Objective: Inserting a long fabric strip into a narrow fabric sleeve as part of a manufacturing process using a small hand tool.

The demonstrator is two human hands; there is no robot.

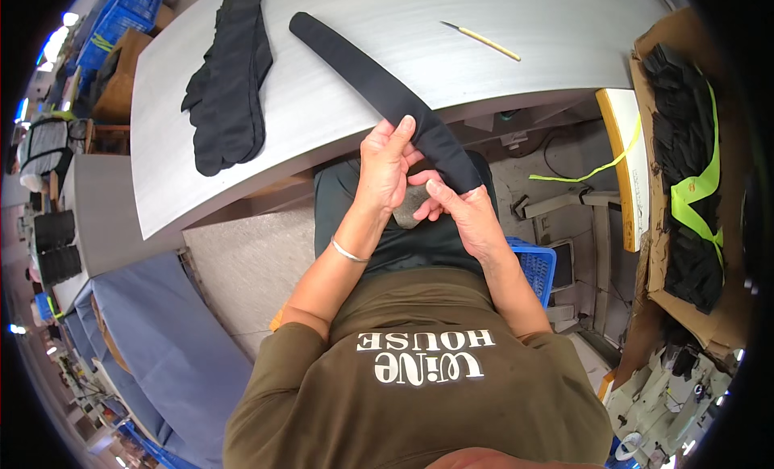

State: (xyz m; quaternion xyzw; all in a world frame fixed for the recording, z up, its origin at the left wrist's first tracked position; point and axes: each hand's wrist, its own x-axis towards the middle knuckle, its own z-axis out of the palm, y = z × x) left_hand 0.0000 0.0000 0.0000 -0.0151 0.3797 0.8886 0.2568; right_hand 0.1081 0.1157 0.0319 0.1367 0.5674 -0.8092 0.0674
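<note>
The work appears partway through a single piece: a long, narrow, black fabric tube or strip with a rounded far end (367, 72) is in both hands, not yet set down. It runs from the right grip up past the left grip, its far part lying over the bench (556, 33), which is pale grey with a curved edge.

The left hand (382, 169) is closed lightly on the strip's near-side edge, thumb uppermost. The right hand (474, 219) seems closed at the near end, thumb and forefinger partly curled; some fingers are hidden by the cloth, so whether they are inside it cannot be told.

Farther out and left of the left grip lies a layered stack of flat black fabric strips (230, 90), untouched; whether these are finished or waiting is unclear. Beyond the right grip rests a slim pointed tool with a pale yellow handle (493, 46), also unused. Well to the right of the right grip, a brown cardboard box (657, 263) holds bunched black fabric (681, 106) with a lime-green band (693, 196); its stage cannot be judged either.
</note>
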